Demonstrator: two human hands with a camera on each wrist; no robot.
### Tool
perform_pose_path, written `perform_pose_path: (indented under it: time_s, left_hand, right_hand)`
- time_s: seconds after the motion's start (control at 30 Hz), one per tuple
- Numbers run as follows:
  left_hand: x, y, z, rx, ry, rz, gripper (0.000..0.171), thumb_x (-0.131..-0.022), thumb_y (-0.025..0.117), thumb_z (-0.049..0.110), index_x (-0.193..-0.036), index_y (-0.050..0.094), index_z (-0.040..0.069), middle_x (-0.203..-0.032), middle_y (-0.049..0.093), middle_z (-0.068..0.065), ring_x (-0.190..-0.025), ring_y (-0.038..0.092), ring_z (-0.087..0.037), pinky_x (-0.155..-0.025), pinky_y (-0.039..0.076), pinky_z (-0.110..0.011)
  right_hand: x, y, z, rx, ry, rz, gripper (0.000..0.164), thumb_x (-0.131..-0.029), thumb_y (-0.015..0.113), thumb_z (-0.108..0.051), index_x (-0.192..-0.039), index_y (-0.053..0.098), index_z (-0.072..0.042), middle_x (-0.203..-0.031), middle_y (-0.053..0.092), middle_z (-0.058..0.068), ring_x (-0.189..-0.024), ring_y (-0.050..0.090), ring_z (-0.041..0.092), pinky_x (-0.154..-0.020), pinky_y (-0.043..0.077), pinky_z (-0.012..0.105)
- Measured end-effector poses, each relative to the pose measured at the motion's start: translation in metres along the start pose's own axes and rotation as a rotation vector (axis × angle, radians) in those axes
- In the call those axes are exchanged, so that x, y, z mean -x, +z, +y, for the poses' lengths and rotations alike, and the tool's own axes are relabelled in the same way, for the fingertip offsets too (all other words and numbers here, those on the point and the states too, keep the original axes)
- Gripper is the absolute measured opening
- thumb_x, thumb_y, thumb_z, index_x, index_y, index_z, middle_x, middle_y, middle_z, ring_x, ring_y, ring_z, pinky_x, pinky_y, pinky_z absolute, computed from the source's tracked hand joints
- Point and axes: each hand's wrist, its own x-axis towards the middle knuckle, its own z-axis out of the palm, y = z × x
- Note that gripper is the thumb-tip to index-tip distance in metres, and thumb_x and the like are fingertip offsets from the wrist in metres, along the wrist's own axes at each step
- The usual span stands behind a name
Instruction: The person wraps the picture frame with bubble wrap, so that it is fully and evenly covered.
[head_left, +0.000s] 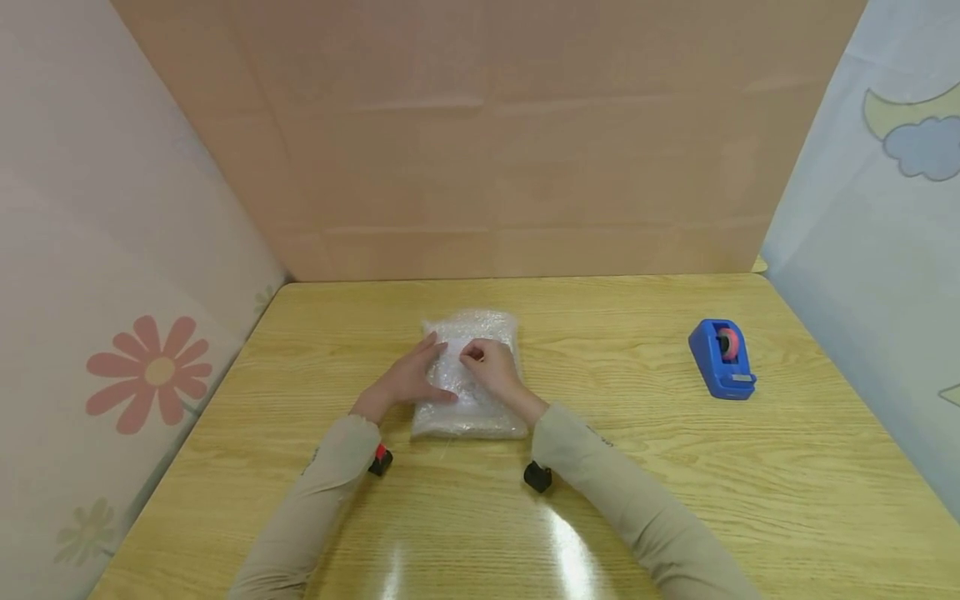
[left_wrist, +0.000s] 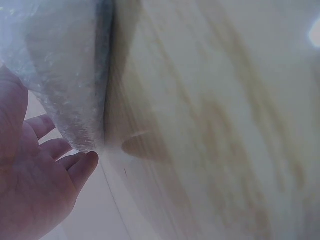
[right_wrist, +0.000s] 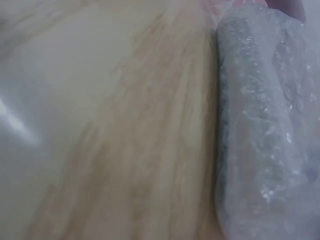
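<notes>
A flat package in clear bubble wrap (head_left: pixel 471 423) lies on the wooden table. On its left side rests my left hand (head_left: pixel 411 377), thumb and fingers spread over the wrap. The left wrist view shows this hand (left_wrist: pixel 42 170) with its fingers along the package's edge. My right hand (head_left: pixel 491 367) is over the package's upper middle, its fingers bent and the thumb and index tips close together. What lies between those tips is too small to make out. In the right wrist view the bubble wrap (right_wrist: pixel 265 125) hides most of that hand.
A blue tape dispenser (head_left: pixel 722 367) with a pink roll stands at the right on the table (head_left: pixel 622 333). Black wrist devices (head_left: pixel 537 477) sit beneath both sleeves. A brown panel (head_left: pixel 487 167) closes off the back, with patterned sheets at both sides.
</notes>
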Motion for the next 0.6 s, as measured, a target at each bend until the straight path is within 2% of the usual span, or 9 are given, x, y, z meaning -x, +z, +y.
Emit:
perform_pose_path:
  time_s: [0.23,0.47,0.6]
  left_hand:
    - [0.0015,-0.0011,0.0021,0.002,0.004,0.003,0.101,-0.065,0.077,0.048,-0.142,0.028,0.007,-0.152,0.004,-0.009,-0.138,0.009,-0.028,-0.109,0.017,-0.046]
    - [0.0011,-0.0009,0.0025,-0.006,0.015,0.004,0.099,-0.066,0.077,0.047,-0.142,0.028,0.006,-0.152,0.005,-0.011,-0.137,0.01,-0.029,-0.109,0.018,-0.047]
    - [0.0015,-0.0008,0.0028,-0.008,0.015,0.004,0.099,-0.066,0.076,0.047,-0.142,0.028,0.006,-0.152,0.005,-0.011,-0.137,0.01,-0.029,-0.108,0.019,-0.047]
  right_hand:
    - [0.0023,-0.0003,-0.0025,0.102,0.008,-0.004,0.004,-0.079,0.064,-0.002,-0.081,0.067,-0.002,-0.081,0.068,0.008,-0.078,0.062,0.021,-0.075,0.051,0.031]
    - [0.0035,0.0012,-0.0053,0.39,0.024,0.005,0.01,-0.077,0.069,-0.012,-0.082,0.071,-0.004,-0.082,0.066,0.007,-0.082,0.055,0.022,-0.076,0.047,0.033]
    - [0.0037,-0.0006,-0.0048,0.446,0.031,0.004,0.014,-0.076,0.07,-0.016,-0.082,0.072,-0.004,-0.083,0.064,0.008,-0.081,0.054,0.022,-0.074,0.046,0.033]
